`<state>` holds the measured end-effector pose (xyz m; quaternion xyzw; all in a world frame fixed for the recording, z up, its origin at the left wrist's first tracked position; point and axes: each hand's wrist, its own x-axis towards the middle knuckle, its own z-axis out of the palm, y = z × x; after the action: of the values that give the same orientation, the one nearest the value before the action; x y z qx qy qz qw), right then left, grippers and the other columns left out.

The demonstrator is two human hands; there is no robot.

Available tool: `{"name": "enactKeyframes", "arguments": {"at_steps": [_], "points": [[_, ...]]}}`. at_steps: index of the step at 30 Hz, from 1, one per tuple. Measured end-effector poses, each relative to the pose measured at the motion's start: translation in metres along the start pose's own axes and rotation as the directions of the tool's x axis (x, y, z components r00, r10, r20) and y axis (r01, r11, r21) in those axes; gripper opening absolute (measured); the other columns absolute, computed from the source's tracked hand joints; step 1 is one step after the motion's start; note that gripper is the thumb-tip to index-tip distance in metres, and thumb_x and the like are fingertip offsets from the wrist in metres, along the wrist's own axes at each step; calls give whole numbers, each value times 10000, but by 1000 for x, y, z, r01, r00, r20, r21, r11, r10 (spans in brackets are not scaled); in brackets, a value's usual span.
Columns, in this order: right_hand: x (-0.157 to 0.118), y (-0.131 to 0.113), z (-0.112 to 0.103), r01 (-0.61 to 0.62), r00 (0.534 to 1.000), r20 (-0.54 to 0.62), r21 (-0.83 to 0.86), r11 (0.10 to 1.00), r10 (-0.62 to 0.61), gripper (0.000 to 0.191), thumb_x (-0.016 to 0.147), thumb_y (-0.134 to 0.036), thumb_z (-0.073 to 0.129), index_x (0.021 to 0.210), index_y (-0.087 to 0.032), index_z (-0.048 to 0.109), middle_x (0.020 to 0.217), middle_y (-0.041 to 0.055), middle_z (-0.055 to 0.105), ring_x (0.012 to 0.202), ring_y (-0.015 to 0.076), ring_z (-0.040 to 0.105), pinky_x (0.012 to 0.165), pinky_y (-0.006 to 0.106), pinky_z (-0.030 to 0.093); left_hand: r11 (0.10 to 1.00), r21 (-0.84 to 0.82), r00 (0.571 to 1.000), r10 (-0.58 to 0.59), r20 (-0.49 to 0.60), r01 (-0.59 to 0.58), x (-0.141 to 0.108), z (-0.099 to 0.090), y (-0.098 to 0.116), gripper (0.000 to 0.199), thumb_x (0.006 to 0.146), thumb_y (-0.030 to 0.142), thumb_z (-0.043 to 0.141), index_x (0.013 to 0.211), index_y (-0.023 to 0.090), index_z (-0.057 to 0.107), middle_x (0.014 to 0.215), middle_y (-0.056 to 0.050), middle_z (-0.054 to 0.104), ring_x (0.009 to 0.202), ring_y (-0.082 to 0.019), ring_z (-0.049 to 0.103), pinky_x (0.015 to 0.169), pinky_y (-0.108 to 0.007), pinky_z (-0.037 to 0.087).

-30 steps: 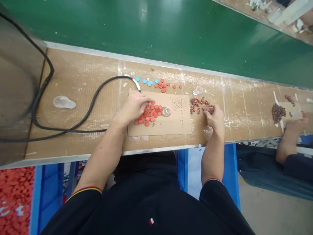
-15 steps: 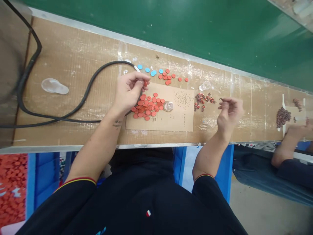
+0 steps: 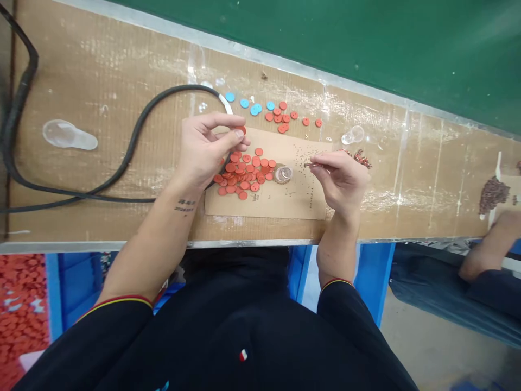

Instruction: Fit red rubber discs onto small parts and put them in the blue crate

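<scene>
My left hand (image 3: 205, 149) pinches an orange disc (image 3: 241, 130) between its fingertips, above the edge of a cardboard sheet (image 3: 264, 209). A heap of orange discs (image 3: 244, 174) lies on that sheet, next to a small glass dish (image 3: 283, 174). Tiny dark specks (image 3: 305, 163) are scattered on the cardboard. My right hand (image 3: 337, 182) pinches a thin dark part (image 3: 313, 164) over the sheet. Beyond it, a pile of small red-and-dark parts (image 3: 360, 158) is partly hidden by my fingers. Blue discs (image 3: 248, 104) and more orange discs (image 3: 280, 117) lie along the sheet's far side.
A black cable (image 3: 122, 146) curves across the wooden bench (image 3: 122, 60), behind which runs a green belt (image 3: 325, 43). A transparent plastic piece (image 3: 69, 134) lies left. A co-worker's hand (image 3: 502, 239) is at the right, beside a dark heap (image 3: 494, 194).
My right hand has moved left from the pile onto the cardboard, with the thin part in its fingers. My left hand now pinches an orange disc. The view has tilted slightly.
</scene>
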<state>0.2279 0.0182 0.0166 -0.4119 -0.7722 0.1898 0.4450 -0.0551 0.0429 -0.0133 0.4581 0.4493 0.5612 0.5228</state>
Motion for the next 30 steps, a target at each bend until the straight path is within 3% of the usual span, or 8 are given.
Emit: {"name": "enactKeyframes", "arguments": {"at_steps": [3, 8, 13, 19, 22, 30], "points": [[-3, 2, 4, -6, 1000, 8, 41, 999, 5, 193, 955, -226, 744, 1109, -339, 765, 969, -45, 826, 858, 147, 807, 744, 309, 699, 999, -30, 1000, -10, 21, 11, -2, 3, 1, 160, 825, 316, 882, 887, 237, 758, 795, -3, 710, 753, -182, 779, 705, -354, 689], [1, -2, 5, 75, 997, 36, -65, 995, -73, 171, 952, -228, 750, 1026, -372, 806, 978, -43, 833, 898, 173, 814, 820, 357, 704, 1000, -30, 998, 7, 58, -5, -4, 1, 2, 169, 865, 292, 868, 915, 208, 730, 807, 5, 728, 801, -154, 771, 756, -322, 671], [1, -5, 7, 88, 996, 25, -106, 990, -86, 202, 989, -229, 694, 1045, -386, 808, 1007, -34, 829, 901, 168, 806, 787, 354, 688, 999, 0, 995, -41, 88, 42, -5, 0, 5, 192, 886, 333, 864, 938, 208, 728, 809, -5, 745, 839, -170, 779, 773, -338, 667], [1, -5, 9, 17, 997, 73, -102, 995, -9, 184, 1010, -264, 658, 1092, -356, 794, 972, -13, 805, 916, 182, 782, 830, 387, 670, 994, -79, 995, -73, 67, 78, -5, 2, 10, 236, 875, 360, 887, 940, 201, 725, 806, -4, 753, 850, -183, 790, 787, -342, 660], [1, -3, 7, 42, 995, 90, -110, 993, -32, 156, 1002, -275, 672, 1059, -347, 799, 950, -15, 800, 894, 178, 778, 805, 382, 661, 988, -112, 993, -97, 66, 104, -3, 3, 12, 246, 852, 373, 908, 897, 208, 731, 789, -1, 751, 853, -184, 790, 786, -334, 663], [2, -8, -6, 41, 969, 245, -93, 995, -17, 84, 978, -292, 729, 1015, -326, 796, 916, -37, 829, 812, 147, 788, 721, 318, 653, 948, -311, 997, -57, 54, 71, -1, 5, 12, 441, 572, 417, 1070, 894, 221, 842, 832, 17, 782, 752, -131, 771, 749, -274, 667]]}}
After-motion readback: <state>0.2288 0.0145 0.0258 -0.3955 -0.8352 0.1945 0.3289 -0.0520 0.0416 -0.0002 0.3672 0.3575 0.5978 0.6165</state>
